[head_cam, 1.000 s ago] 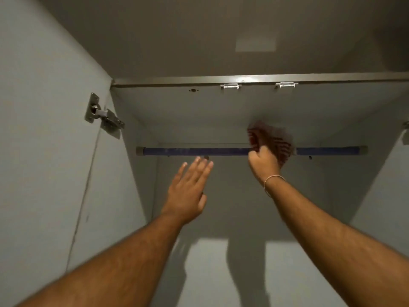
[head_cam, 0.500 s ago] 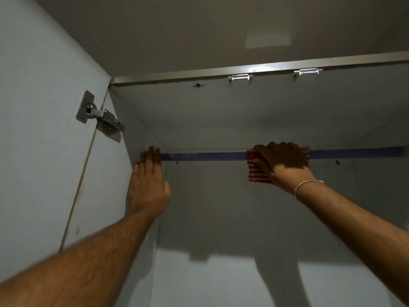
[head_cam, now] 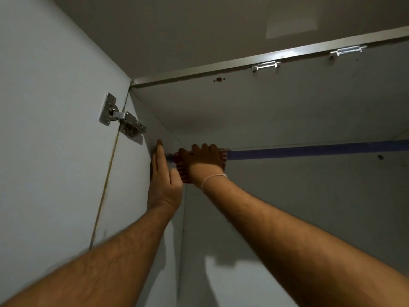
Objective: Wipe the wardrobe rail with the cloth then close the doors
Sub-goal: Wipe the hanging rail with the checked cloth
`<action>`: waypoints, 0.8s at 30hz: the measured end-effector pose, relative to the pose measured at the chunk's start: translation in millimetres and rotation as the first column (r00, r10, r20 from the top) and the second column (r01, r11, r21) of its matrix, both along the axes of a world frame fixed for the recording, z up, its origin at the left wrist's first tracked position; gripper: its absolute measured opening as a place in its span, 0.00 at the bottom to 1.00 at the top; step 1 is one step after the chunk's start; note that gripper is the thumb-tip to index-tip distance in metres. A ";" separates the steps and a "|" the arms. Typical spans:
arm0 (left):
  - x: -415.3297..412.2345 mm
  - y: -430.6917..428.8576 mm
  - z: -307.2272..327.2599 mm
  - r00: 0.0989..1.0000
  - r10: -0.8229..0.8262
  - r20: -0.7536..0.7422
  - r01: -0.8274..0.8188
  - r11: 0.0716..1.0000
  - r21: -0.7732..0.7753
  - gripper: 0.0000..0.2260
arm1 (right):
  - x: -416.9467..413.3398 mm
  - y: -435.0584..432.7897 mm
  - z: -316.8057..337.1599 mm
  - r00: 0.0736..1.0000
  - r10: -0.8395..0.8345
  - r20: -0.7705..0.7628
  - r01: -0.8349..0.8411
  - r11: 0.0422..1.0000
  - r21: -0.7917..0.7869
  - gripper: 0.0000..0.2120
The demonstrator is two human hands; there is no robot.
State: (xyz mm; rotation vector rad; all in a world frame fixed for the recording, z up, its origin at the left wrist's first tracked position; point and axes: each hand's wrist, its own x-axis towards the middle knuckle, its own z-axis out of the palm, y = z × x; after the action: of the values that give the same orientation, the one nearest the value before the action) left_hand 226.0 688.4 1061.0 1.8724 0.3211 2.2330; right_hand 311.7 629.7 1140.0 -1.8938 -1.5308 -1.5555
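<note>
A blue wardrobe rail [head_cam: 309,151] runs across the upper inside of the open wardrobe. My right hand [head_cam: 202,160] is closed over a red striped cloth [head_cam: 180,168], which wraps the rail near its left end. My left hand [head_cam: 162,178] lies flat, fingers together, against the left inner side wall [head_cam: 132,185], right beside the cloth. The rail's left end is hidden behind my hands. The left door [head_cam: 48,151] stands open at the far left.
A metal hinge [head_cam: 120,117] joins the left door to the side wall. Two metal brackets [head_cam: 266,65] sit under the top panel's front edge [head_cam: 221,68]. The back wall [head_cam: 309,207] is bare with small holes.
My right hand has slid the cloth leftward along the rail, from its middle to the left end. My left hand stays pressed on the side wall. The camera has turned left.
</note>
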 end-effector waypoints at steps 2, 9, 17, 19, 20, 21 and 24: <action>-3.8 -1.9 2.3 0.985 -0.159 0.065 0.158 0.987 0.015 0.37 | -17.6 16.3 3.1 0.999 0.051 -0.013 -0.051 0.999 -0.019 0.24; -13.2 -3.6 4.3 0.977 -0.209 0.030 0.210 0.977 -0.046 0.35 | -3.5 13.8 3.6 0.993 0.040 0.113 -0.041 0.999 0.004 0.28; 7.5 22.3 -0.4 0.921 0.286 -0.266 -0.291 0.957 0.023 0.34 | 81.6 -77.1 1.5 0.990 -0.037 0.137 0.018 0.991 0.135 0.23; 18.4 23.1 -0.4 0.877 0.415 -0.243 -0.406 0.910 0.088 0.36 | 111.8 -115.1 1.7 0.989 -0.062 0.133 0.043 0.989 0.141 0.22; 25.8 17.2 0.5 0.875 0.431 -0.222 -0.418 0.902 0.105 0.36 | 127.0 -134.8 1.4 0.989 -0.077 0.123 0.058 0.988 0.146 0.23; 35.4 8.3 2.5 0.877 0.438 -0.196 -0.419 0.898 0.133 0.35 | 143.0 -154.6 1.0 0.990 -0.088 0.109 0.071 0.986 0.152 0.23; 71.1 -22.3 11.5 0.898 0.412 -0.152 -0.370 0.896 0.244 0.36 | 186.7 -210.6 -2.5 0.989 -0.124 0.080 0.107 0.977 0.185 0.23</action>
State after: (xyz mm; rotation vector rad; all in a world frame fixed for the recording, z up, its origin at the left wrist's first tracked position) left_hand 297.2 666.1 1072.6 2.3320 0.5644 2.4096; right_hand 498.4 419.1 1137.5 -1.8626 -1.2839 -1.7878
